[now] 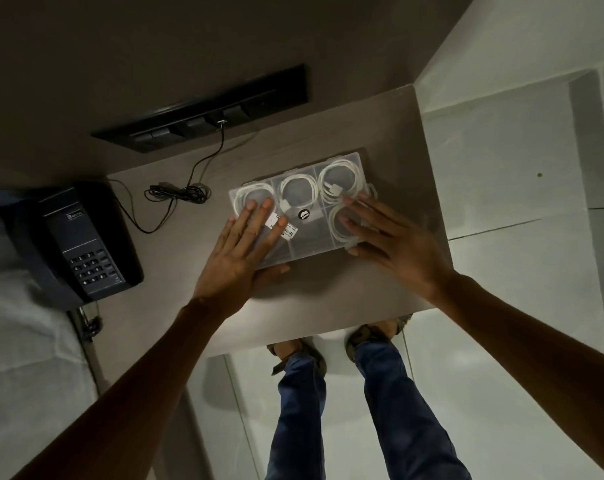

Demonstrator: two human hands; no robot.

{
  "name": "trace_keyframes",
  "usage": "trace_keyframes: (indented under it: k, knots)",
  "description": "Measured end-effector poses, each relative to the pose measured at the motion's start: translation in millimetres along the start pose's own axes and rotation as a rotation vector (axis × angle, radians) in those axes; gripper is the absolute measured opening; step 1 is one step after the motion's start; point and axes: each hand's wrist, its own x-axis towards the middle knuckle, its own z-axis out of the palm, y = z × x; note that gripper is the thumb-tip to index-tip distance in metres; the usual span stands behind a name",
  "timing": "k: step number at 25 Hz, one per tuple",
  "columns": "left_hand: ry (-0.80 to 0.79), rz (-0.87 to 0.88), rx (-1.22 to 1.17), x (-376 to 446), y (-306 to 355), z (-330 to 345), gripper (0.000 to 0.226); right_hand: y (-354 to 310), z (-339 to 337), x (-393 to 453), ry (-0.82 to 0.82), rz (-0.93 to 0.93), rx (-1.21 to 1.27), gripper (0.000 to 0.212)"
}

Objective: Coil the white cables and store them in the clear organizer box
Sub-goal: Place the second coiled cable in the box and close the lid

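you're looking down on a grey-brown tabletop [328, 299] in dim light. at its far edge a black socket strip [203, 110] sits recessed in the dark wall [155, 36], a thin black cord [179, 192] running from it and lying bunched on the table. a dark desk phone [82, 244] sits at the left. the floor [501, 393] to your right is pale glossy tile, with white bedding [20, 327] at far left.
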Motion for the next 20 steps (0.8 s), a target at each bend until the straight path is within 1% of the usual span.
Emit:
trace_keyframes:
  k: [3, 7, 10, 12, 14, 16, 18, 20]
  knots:
    - [0.041, -0.043, 0.025, -2, 1, 19, 0.079, -4, 2, 1, 0.025, 0.028, -0.067, 0.057]
    - [0.115, -0.043, 0.041, -8, 1, 44, 0.077, -7, 10, 0, 0.088, 0.014, -0.144, 0.045]
    - [0.157, -0.032, 0.069, -3, -2, 49, 0.082, -9, 19, 4, 0.181, 0.08, -0.158, 0.051]
    - [0.146, -0.037, 0.083, 2, -4, 48, 0.082, -9, 23, 7, 0.169, 0.102, -0.066, 0.058]
    - [0.106, -0.054, 0.099, 5, -3, 40, 0.082, -10, 20, 11, 0.127, 0.135, 0.035, 0.06]
    - [0.068, -0.098, 0.105, 6, 1, 28, 0.084, -21, 10, 16, 0.109, 0.223, 0.083, 0.062]
    - [0.063, -0.168, 0.084, 0, 10, 11, 0.09, -44, -11, 18, 0.107, 0.325, 0.145, 0.071]
    - [0.071, -0.26, 0.048, -8, 25, -16, 0.095, -74, -48, 17, 0.09, 0.393, 0.24, 0.082]
